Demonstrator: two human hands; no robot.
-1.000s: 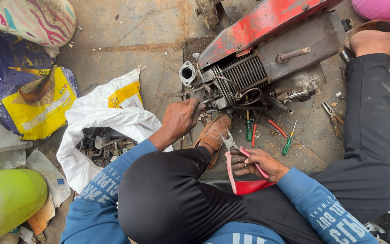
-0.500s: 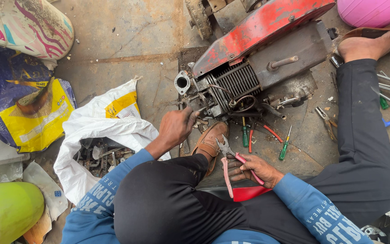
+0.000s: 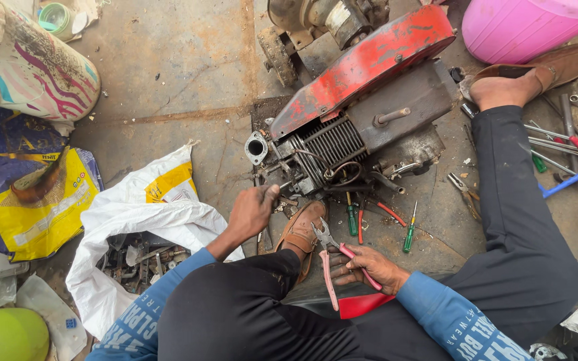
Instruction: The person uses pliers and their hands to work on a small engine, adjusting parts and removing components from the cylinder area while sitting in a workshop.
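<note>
I sit on the ground over a small greasy engine point(image 3: 362, 134) with a red cover point(image 3: 369, 63) and cooling fins. My left hand point(image 3: 252, 212) is closed around a thin metal part or tool at the engine's lower left, just below the round port flange point(image 3: 256, 148). My right hand point(image 3: 369, 266) grips pink-handled pliers point(image 3: 332, 257), jaws pointing up-left toward my brown shoe point(image 3: 302, 230). My right leg stretches out to the right, its foot in a brown sandal point(image 3: 536, 70).
Green and red screwdrivers point(image 3: 379, 217) lie below the engine. More pliers point(image 3: 464, 194) and several wrenches point(image 3: 570, 147) lie at right. A white sack point(image 3: 142, 220) with metal parts sits at left, beside a blue-yellow bag point(image 3: 28, 194). A pink tub point(image 3: 530, 23) stands top right.
The view has drifted, so the engine sits higher and nearer. My left hand has moved a little along the engine's lower left. The right hand still holds the pliers.
</note>
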